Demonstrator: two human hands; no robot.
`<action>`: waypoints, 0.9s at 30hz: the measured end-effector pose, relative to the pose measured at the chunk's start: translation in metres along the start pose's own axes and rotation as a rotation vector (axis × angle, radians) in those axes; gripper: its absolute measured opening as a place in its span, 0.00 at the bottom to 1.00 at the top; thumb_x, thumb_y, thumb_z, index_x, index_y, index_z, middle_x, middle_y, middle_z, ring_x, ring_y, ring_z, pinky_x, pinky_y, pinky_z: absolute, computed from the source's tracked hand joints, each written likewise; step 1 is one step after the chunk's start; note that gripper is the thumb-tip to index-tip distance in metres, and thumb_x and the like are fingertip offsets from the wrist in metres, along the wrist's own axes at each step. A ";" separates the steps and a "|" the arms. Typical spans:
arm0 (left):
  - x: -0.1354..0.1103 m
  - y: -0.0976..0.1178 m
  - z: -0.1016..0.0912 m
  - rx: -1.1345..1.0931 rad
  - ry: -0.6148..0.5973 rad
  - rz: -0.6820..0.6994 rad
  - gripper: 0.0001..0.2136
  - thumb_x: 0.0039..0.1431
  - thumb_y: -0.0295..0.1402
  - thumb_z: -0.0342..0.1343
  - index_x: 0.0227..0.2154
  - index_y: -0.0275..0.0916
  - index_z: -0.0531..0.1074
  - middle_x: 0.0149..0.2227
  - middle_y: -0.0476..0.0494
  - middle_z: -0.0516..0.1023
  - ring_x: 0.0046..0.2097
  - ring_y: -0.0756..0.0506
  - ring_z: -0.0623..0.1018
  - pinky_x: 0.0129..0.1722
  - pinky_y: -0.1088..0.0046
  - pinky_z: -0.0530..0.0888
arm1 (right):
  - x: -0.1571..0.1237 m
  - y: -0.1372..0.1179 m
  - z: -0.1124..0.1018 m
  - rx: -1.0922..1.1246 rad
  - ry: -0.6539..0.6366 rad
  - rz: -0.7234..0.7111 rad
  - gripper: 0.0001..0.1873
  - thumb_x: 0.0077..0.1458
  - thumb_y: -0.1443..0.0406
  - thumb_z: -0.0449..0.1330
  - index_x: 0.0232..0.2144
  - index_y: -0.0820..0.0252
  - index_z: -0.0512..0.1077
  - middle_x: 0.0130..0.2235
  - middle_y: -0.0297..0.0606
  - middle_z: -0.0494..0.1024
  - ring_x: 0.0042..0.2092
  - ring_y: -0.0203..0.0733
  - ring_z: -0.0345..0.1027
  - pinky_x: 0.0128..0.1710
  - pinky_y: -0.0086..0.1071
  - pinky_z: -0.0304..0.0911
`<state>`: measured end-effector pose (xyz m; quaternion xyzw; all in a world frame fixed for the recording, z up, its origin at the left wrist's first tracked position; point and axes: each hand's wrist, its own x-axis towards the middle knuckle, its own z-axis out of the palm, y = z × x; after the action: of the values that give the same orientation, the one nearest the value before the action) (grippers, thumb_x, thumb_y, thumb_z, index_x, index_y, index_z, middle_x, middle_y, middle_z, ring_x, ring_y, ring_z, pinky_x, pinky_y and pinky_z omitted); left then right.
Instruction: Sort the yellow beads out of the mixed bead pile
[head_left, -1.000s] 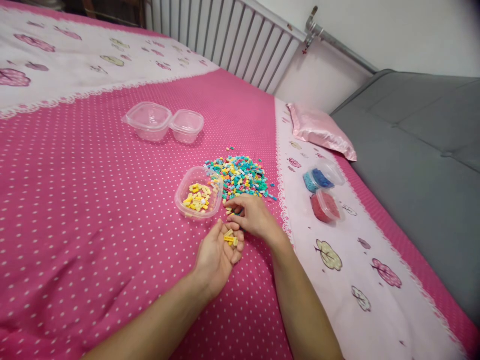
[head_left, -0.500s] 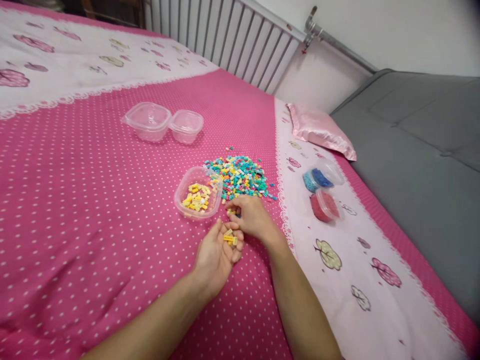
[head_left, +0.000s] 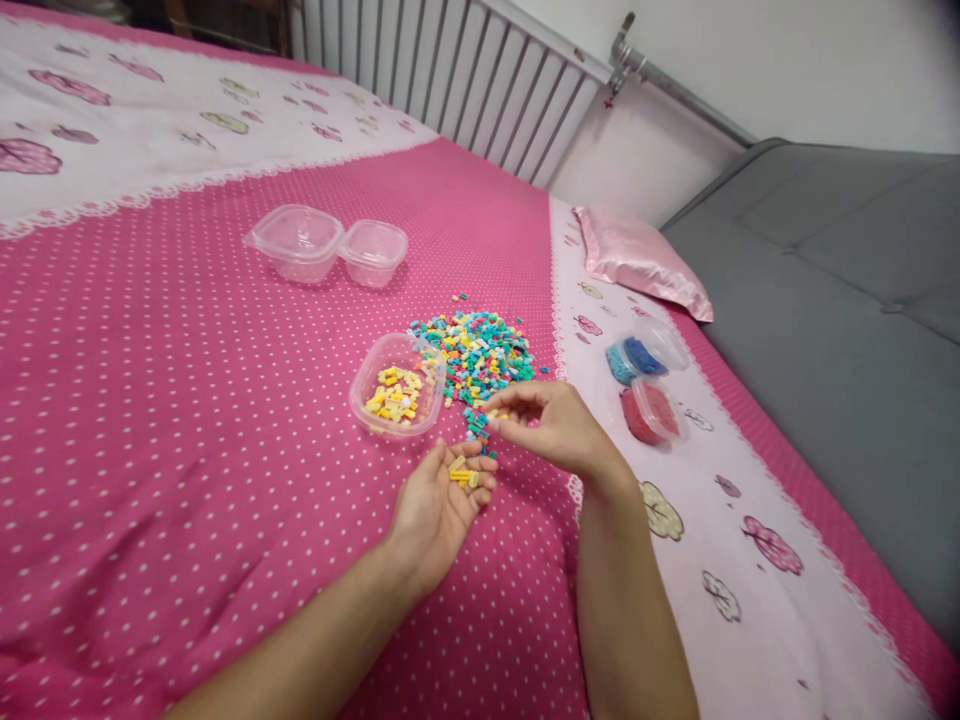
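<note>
My left hand [head_left: 439,505] lies palm up on the pink dotted bedspread, fingers cupped round a few yellow bricks [head_left: 463,474]. Just above and to its right, my right hand [head_left: 551,425] hovers with thumb and fingers pinched together; what they pinch is too small to name. A heap of small mixed-colour bricks [head_left: 480,352] lies just beyond both hands. Left of the heap stands a clear plastic tub [head_left: 397,388] with yellow bricks inside.
Two empty clear tubs [head_left: 326,243] sit farther back on the bed. At the right are a tub of blue bricks [head_left: 639,356] and a tub of red bricks [head_left: 651,412]. A pink pillow [head_left: 639,262], a grey sofa [head_left: 840,300] and a radiator [head_left: 465,70] border the bed.
My right hand has lifted off the near edge of the heap and moved right, fingers now pinched. My left hand stays cupped with the yellow bricks.
</note>
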<state>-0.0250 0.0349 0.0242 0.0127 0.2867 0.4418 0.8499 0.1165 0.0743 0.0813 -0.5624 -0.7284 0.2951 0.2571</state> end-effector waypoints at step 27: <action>-0.002 0.002 0.001 0.105 0.015 -0.046 0.14 0.65 0.31 0.38 0.26 0.36 0.64 0.17 0.54 0.61 0.13 0.57 0.57 0.10 0.85 0.50 | 0.027 0.025 0.052 -0.475 0.069 -0.131 0.09 0.58 0.64 0.56 0.38 0.56 0.76 0.40 0.37 0.71 0.39 0.37 0.65 0.38 0.28 0.59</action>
<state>-0.0266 0.0347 0.0270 0.0475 0.3162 0.4066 0.8558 0.0900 0.0977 0.0287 -0.5685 -0.8029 0.0788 0.1611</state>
